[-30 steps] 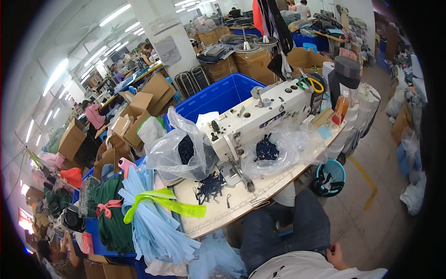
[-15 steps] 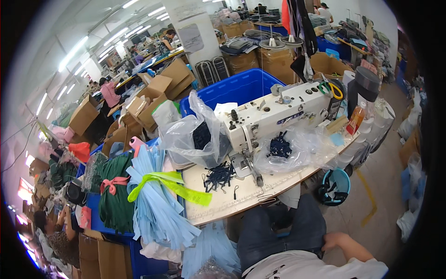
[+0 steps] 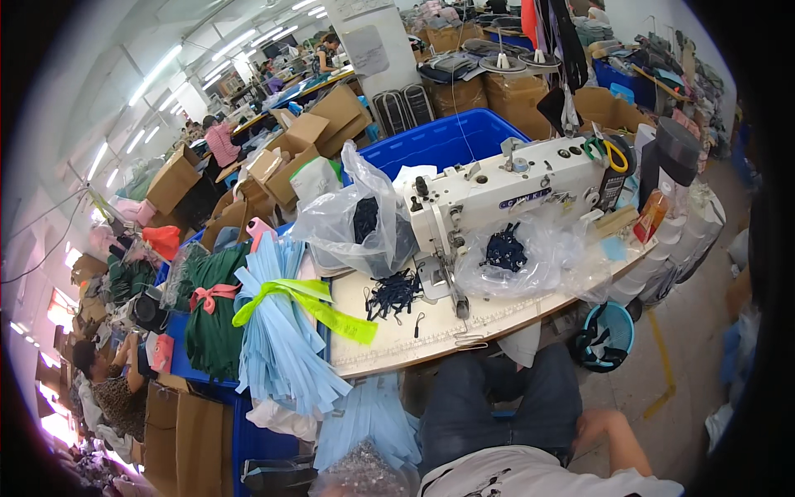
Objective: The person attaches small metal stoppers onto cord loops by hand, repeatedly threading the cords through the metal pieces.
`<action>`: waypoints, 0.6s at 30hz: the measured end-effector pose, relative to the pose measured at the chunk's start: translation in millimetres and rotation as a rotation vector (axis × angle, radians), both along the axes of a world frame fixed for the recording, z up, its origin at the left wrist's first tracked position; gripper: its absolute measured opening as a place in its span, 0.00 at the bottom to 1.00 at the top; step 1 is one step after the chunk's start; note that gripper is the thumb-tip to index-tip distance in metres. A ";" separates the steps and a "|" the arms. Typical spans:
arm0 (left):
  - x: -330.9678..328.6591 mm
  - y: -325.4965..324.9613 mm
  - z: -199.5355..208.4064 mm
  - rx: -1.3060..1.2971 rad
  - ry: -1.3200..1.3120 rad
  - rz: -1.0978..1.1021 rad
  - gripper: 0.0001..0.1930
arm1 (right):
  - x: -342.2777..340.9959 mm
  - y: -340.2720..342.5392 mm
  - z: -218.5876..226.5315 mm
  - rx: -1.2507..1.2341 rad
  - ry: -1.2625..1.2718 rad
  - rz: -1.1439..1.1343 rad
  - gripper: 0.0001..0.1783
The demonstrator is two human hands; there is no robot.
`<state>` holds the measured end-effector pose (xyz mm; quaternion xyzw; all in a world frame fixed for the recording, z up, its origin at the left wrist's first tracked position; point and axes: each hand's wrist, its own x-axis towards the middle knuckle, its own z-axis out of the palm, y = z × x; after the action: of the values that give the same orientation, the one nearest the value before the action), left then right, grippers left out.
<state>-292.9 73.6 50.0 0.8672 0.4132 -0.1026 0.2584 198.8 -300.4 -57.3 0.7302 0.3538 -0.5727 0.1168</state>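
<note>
My right hand (image 3: 591, 425) hangs beside my right thigh, its fingers smeared and partly hidden, so I cannot make out anything in it. My left hand is out of sight. In front of me stands a white sewing machine (image 3: 530, 184) on a pale table (image 3: 389, 352). Left of its needle lies a heap of small dark cord loops (image 3: 392, 294), with a single dark loop (image 3: 419, 324) apart from it, nearer me. Clear plastic bags with dark pieces lie on both sides: one bag (image 3: 327, 228) at the left, another bag (image 3: 551, 267) under the machine arm.
Light blue strips (image 3: 277, 348) tied with a neon green band (image 3: 344, 323) hang at the table's left, beside a dark green bundle (image 3: 211, 335). A blue crate (image 3: 447, 132) stands behind the machine. A light blue bucket (image 3: 631, 327) sits on the floor at right.
The whole view has shifted, with the table and machine now slightly higher and further right. My right hand stays by the thigh. Nothing on the table has visibly moved.
</note>
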 end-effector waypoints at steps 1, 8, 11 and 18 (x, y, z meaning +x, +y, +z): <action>-10.2 -2.8 11.9 -0.072 0.045 0.017 0.13 | 10.5 2.4 1.8 0.031 0.005 -0.220 0.38; 48.6 -36.2 140.7 -0.286 0.135 -0.010 0.09 | 18.7 24.1 -67.2 0.745 -0.575 -0.950 0.39; 102.1 -53.7 116.8 -0.540 -0.244 0.378 0.17 | -11.1 34.6 -91.4 0.665 -0.572 -1.133 0.34; 180.0 -71.6 -155.3 -0.111 0.170 0.038 0.42 | -35.2 45.4 -58.4 0.969 -0.870 -0.729 0.23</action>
<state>-112.9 2.0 -105.3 0.8316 0.4439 -0.1937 0.2718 163.6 -255.1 -115.7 0.9316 0.2240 -0.0143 -0.2860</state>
